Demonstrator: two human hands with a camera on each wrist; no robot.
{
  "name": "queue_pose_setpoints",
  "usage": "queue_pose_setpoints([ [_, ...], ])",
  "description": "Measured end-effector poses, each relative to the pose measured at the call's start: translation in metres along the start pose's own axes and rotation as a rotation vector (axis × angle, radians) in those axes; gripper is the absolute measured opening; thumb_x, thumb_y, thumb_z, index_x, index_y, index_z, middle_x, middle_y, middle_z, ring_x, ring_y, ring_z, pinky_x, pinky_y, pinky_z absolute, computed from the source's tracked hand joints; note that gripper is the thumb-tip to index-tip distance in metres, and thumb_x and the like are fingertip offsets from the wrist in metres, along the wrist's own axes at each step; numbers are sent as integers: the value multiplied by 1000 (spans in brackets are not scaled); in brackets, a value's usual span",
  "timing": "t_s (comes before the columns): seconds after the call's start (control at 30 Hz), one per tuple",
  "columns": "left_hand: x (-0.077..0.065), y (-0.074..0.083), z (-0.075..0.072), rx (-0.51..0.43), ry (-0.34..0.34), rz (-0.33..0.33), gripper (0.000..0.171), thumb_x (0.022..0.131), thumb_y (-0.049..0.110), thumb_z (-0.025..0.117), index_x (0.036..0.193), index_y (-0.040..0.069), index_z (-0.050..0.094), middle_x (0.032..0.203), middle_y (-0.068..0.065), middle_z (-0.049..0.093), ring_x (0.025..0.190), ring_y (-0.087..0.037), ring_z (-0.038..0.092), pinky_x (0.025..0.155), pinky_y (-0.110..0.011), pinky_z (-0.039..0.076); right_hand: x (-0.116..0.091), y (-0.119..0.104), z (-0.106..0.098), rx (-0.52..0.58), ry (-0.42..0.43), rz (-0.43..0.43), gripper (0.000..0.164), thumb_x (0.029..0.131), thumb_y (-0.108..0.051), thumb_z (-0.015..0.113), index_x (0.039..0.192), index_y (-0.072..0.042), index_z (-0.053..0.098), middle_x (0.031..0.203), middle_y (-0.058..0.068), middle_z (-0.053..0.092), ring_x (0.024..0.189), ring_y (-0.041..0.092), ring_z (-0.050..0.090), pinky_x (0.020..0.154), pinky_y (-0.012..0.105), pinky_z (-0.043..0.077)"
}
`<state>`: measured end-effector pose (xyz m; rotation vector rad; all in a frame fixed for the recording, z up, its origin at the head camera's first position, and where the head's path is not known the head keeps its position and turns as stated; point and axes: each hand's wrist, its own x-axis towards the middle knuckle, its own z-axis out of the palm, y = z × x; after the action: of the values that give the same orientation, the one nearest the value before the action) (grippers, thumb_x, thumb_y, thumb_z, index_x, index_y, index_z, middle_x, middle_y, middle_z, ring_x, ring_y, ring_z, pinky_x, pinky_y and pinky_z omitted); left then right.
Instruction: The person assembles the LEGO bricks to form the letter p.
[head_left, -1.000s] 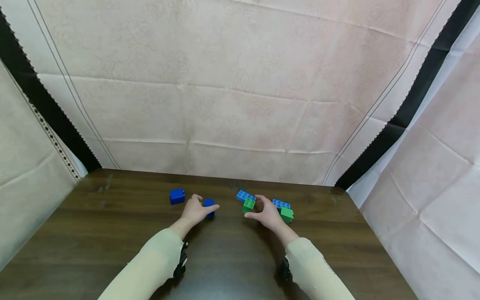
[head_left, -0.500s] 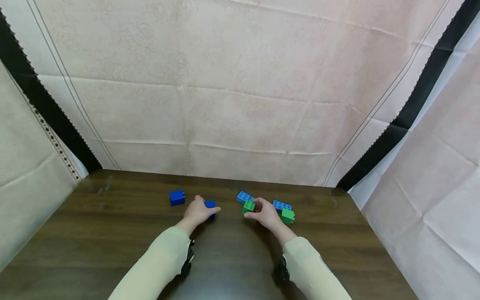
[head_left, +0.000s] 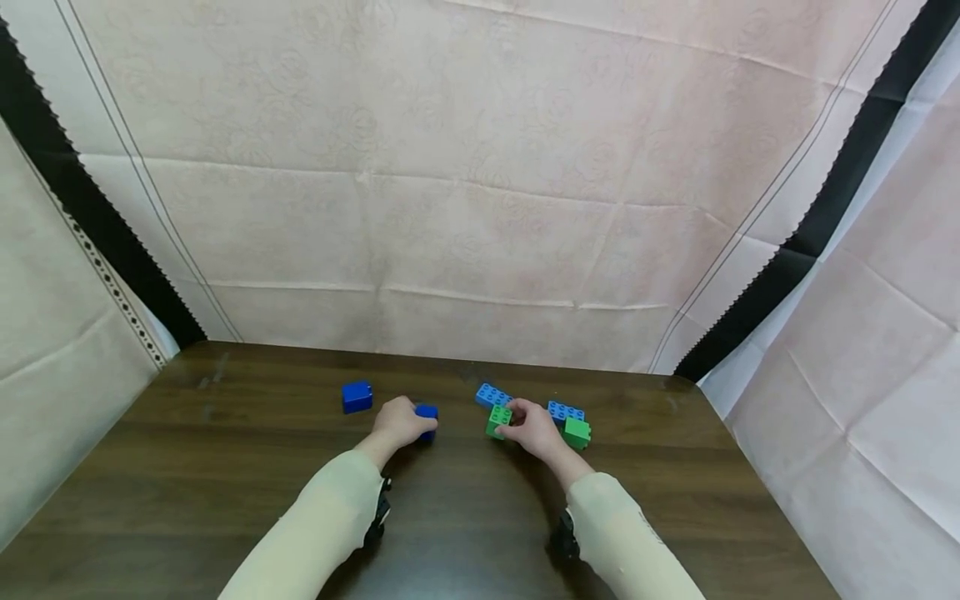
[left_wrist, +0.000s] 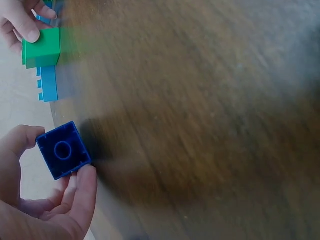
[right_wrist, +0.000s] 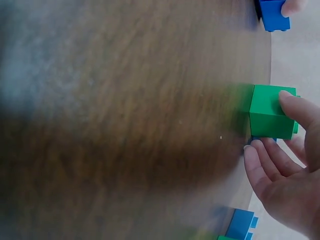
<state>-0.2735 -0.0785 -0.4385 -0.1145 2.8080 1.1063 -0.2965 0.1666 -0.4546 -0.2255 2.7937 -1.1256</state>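
Observation:
My left hand (head_left: 397,423) pinches a dark blue brick (head_left: 427,412) between thumb and fingers. In the left wrist view, the hollow underside of that blue brick (left_wrist: 63,150) faces the camera, and my fingers (left_wrist: 86,192) curl at its lower edge. A green brick (head_left: 498,421) is pinched by my right hand (head_left: 536,432), its studs up in the head view. The right wrist view has the thumb on one side of this green brick (right_wrist: 272,112); its contact with the other fingers is partly hidden. Just behind it lies a light blue brick (head_left: 491,394).
Left of my left hand sits another dark blue brick (head_left: 357,397). Right of my right hand, a light blue brick (head_left: 566,412) lies beside a green brick (head_left: 576,432) turned on its side. The brown wooden table (head_left: 465,508) ends at a pale cloth backdrop (head_left: 465,208).
The left hand's thumb and fingers, spread apart earlier, have come together on the dark blue brick. The right hand has drawn the green brick slightly nearer, off the light blue one behind.

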Motion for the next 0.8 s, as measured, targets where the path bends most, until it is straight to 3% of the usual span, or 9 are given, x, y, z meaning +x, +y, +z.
queue_pose_setpoints([
  [0.1, 0, -2, -1, -21, -4, -5, 27, 80, 26, 68, 79, 1, 58, 77, -8, 59, 69, -19, 53, 64, -32, 46, 0, 0, 1, -3, -5, -3, 41, 82, -23, 72, 116, -7, 58, 104, 10, 62, 90, 21, 54, 85, 39, 50],
  [0.2, 1, -6, -1, -50, -7, -14, 30, 80, 25, 67, 67, 8, 47, 63, -1, 43, 60, -16, 42, 56, -25, 36, 1, 1, 1, 7, -3, 5, 40, 82, -23, 72, 116, -8, 58, 104, 9, 63, 90, 21, 54, 85, 39, 50],
  [0.33, 1, -9, -2, -91, -8, 0, 25, 78, 23, 68, 82, 1, 56, 76, -7, 56, 69, -18, 50, 61, -27, 43, 1, 2, 0, 10, -4, 6, 39, 82, -22, 72, 116, -9, 58, 104, 9, 62, 90, 21, 54, 85, 38, 50],
  [0.4, 0, -10, -4, -110, -10, 19, 33, 77, 20, 69, 97, -3, 58, 92, -14, 62, 80, -23, 56, 68, -33, 48, 1, 2, 0, 8, -8, 8, 40, 82, -23, 72, 117, -9, 58, 104, 9, 62, 90, 21, 53, 85, 39, 50],
  [0.47, -2, -10, -5, -120, -22, 39, 37, 76, 18, 70, 101, -5, 57, 100, -19, 63, 86, -26, 57, 74, -37, 49, 2, 3, 0, 0, -17, 2, 41, 82, -24, 72, 118, -8, 57, 105, 10, 62, 91, 21, 53, 86, 40, 50],
  [0.8, -7, -14, -4, -131, -102, 129, 38, 71, 10, 74, 102, -3, 54, 95, -15, 61, 83, -21, 57, 73, -34, 50, 1, 3, 0, 8, -28, -6, 41, 82, -23, 72, 117, -8, 59, 105, 8, 63, 90, 19, 54, 86, 39, 50],
])
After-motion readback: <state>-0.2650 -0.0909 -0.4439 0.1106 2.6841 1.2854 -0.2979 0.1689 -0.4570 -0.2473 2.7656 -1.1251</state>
